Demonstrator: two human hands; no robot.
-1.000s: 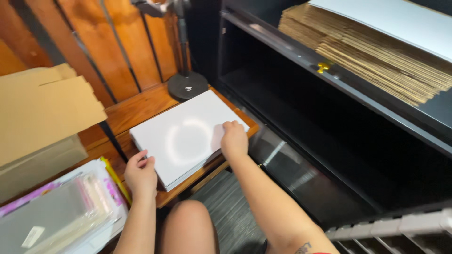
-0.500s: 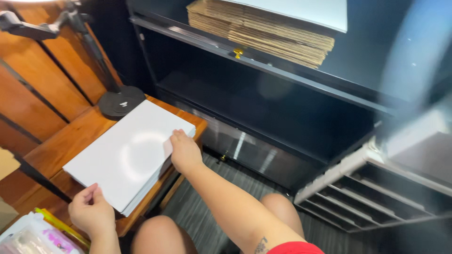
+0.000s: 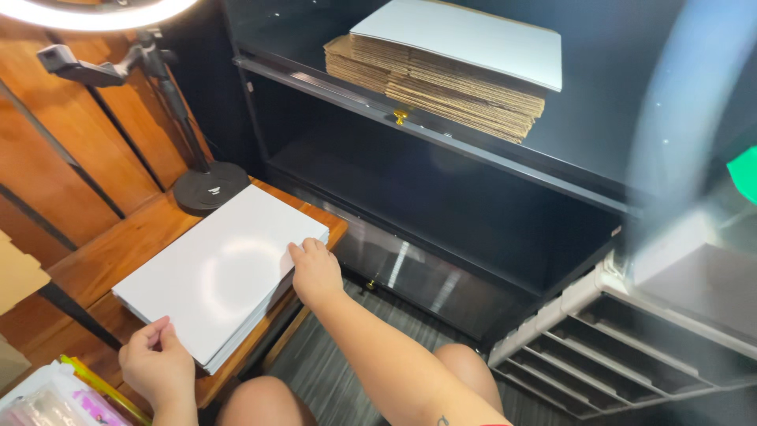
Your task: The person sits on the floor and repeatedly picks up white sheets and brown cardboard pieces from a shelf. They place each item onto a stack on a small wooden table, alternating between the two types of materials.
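Head view: a stack of white sheets point(image 3: 217, 276) lies flat on the wooden surface point(image 3: 102, 256), its right corner near the surface's edge. The right hand point(image 3: 314, 272) rests on the stack's right edge, fingers point(image 3: 298, 251) together and curled over the top sheets, touching them. The left hand point(image 3: 156, 364) sits at the stack's near-left corner, fingers bent loosely against the edge; whether it grips a sheet cannot be told. A round black stand base point(image 3: 210, 188) stands just behind the stack. On the black shelf point(image 3: 441, 142) above lies a cardboard pile point(image 3: 430, 79), well apart
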